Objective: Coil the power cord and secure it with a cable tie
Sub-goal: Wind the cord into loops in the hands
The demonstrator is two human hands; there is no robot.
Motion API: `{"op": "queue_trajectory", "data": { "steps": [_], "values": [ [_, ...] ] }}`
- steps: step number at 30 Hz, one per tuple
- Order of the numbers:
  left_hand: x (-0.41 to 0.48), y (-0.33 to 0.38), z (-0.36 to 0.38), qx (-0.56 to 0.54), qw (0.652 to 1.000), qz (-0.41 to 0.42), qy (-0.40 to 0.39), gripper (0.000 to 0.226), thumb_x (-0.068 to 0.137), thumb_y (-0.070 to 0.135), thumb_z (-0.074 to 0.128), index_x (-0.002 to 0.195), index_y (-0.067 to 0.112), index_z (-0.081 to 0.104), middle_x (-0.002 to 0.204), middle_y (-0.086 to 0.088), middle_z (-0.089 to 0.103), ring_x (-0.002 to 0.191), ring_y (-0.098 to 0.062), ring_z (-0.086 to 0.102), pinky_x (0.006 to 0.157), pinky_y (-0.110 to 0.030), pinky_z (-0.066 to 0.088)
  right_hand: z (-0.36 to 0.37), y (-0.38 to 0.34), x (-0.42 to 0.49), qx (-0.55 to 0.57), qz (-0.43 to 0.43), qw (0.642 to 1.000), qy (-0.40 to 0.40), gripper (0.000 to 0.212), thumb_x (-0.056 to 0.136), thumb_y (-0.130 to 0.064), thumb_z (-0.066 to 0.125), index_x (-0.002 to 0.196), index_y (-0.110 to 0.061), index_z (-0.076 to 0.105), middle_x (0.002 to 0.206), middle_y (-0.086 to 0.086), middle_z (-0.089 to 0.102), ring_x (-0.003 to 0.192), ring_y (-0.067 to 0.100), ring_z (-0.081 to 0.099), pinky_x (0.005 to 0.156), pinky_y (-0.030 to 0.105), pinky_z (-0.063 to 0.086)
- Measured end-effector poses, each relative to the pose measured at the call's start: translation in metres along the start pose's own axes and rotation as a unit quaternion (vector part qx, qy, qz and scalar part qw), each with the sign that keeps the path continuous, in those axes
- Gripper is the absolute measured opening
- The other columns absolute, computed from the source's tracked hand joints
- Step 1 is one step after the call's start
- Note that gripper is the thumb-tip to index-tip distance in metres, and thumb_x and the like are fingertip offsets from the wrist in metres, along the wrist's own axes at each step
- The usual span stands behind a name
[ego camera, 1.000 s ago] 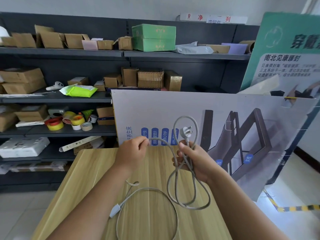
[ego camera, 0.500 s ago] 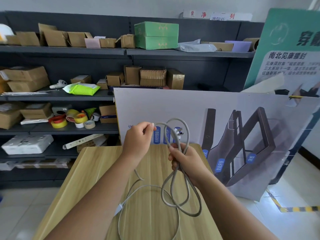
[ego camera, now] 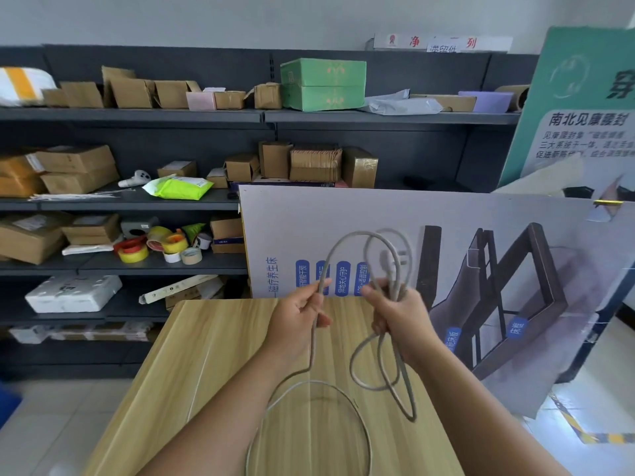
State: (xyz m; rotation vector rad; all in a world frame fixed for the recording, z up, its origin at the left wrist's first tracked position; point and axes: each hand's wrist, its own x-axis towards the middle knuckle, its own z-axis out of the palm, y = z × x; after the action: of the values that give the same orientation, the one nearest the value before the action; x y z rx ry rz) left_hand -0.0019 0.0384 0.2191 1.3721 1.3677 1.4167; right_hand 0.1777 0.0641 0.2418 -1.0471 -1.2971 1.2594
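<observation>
1. Cord position: the grey power cord (ego camera: pixel 378 341) is bunched in your right hand (ego camera: pixel 402 317), with loops standing above the fist and two longer loops hanging below it, clear of the worktop (ego camera: pixel 206 355). The plug is blurred among the upper loops.
2. Change since a second ago: your left hand (ego camera: pixel 299 317) has moved in from well apart to near your right hand, and a fresh arc of cord now rises between the two. The hanging loops have swung and narrowed.
3. Meaning for the task: judge this as one more turn being laid onto the coil. Coiling is partway done; a wide ring of slack cord lies on the worktop toward you.
4. Fingers: your right fingers (ego camera: pixel 374 290) are clamped around the gathered loops. Your left fingers are closed on a single run of cord, which drops from the fist to the slack ring.
5. Cable tie: none can be identified in view.
6. Edges: the worktop's far edge lies just beyond your hands, and a printed display board (ego camera: pixel 446 228) stands directly behind it. The right edge runs near your right forearm.
7. Open room: bare worktop lies to your left. Keep the loops off the board when you swing the next turn.
</observation>
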Motion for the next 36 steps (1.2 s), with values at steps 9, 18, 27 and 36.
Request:
{"op": "queue_trajectory", "data": {
  "steps": [9, 18, 27, 36],
  "values": [
    [0.010, 0.052, 0.005, 0.113, 0.985, 0.108, 0.071, 0.012, 0.084, 0.030, 0.070, 0.084, 0.020, 0.076, 0.067, 0.009, 0.072, 0.064, -0.002, 0.067, 0.062, -0.022, 0.051, 0.028, 0.017, -0.005, 0.071, 0.040, 0.987, -0.138, 0.026, 0.076, -0.017, 0.077, 0.095, -0.003, 0.068, 0.072, 0.007, 0.064, 0.046, 0.014, 0.045, 0.046, 0.027, 0.042],
    [-0.002, -0.015, 0.016, 0.032, 0.995, -0.081, -0.057, 0.032, 0.094, 0.046, 0.050, 0.095, 0.016, 0.061, 0.081, -0.002, 0.063, 0.071, -0.012, 0.059, 0.065, -0.025, 0.043, 0.023, 0.006, -0.002, 0.081, 0.028, 0.996, -0.018, 0.022, 0.092, -0.008, 0.062, 0.071, -0.013, 0.062, 0.057, -0.002, 0.048, 0.058, 0.013, 0.043, 0.061, 0.027, 0.037],
    [-0.024, -0.128, 0.031, 0.308, 0.922, -0.166, -0.164, 0.021, 0.096, 0.035, 0.048, 0.113, 0.030, 0.059, 0.118, -0.003, 0.056, 0.097, -0.018, 0.059, 0.087, -0.033, 0.051, 0.010, -0.019, -0.002, 0.194, 0.010, 0.977, -0.091, 0.024, 0.094, -0.013, 0.061, 0.071, -0.015, 0.053, 0.056, 0.000, 0.036, 0.043, 0.013, 0.038, 0.049, 0.031, 0.046],
    [-0.009, -0.145, -0.037, 0.352, 0.899, -0.167, -0.199, 0.022, 0.100, 0.037, 0.039, 0.089, 0.022, 0.051, 0.082, 0.005, 0.060, 0.062, -0.012, 0.050, 0.061, -0.031, 0.039, -0.070, -0.050, 0.019, 0.159, -0.055, 0.980, 0.108, 0.034, 0.097, -0.018, 0.058, 0.067, -0.021, 0.042, 0.048, -0.006, 0.037, 0.037, 0.010, 0.031, 0.039, 0.025, 0.033]
  ]
}}
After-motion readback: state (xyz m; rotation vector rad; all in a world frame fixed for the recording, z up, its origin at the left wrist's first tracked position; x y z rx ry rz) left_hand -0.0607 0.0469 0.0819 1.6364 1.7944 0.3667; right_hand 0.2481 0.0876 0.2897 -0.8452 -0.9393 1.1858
